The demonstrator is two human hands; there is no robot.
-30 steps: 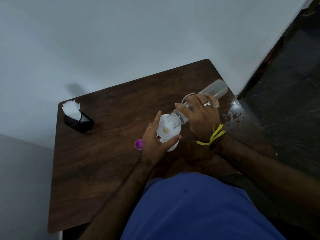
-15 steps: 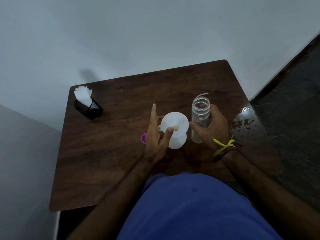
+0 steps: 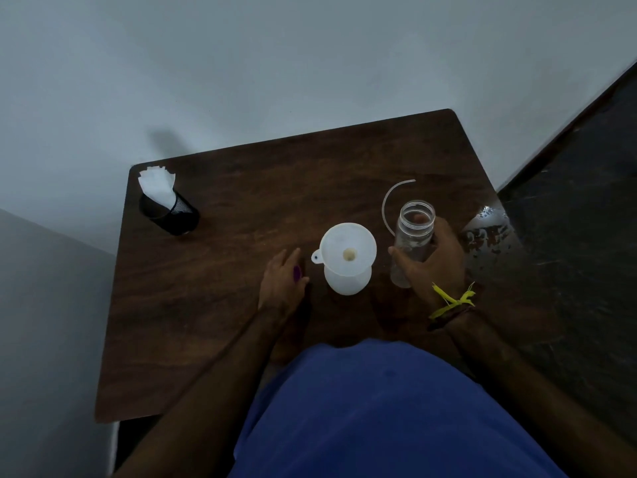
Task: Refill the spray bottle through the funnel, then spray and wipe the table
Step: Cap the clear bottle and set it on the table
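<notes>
The left hand (image 3: 281, 282) lies low with its back up, fingers (image 3: 291, 258) together and reaching toward twelve o'clock; whether they are curled cannot be told. Its bare forearm runs back toward seven o'clock. The right hand (image 3: 436, 260) sits at about three o'clock from the left one, well apart from it. Its thumb points toward nine o'clock and its fingers are curled round a clear bottle (image 3: 413, 243), gripping it upright. A yellow thread is tied round the right wrist, and that forearm runs back toward five o'clock.
</notes>
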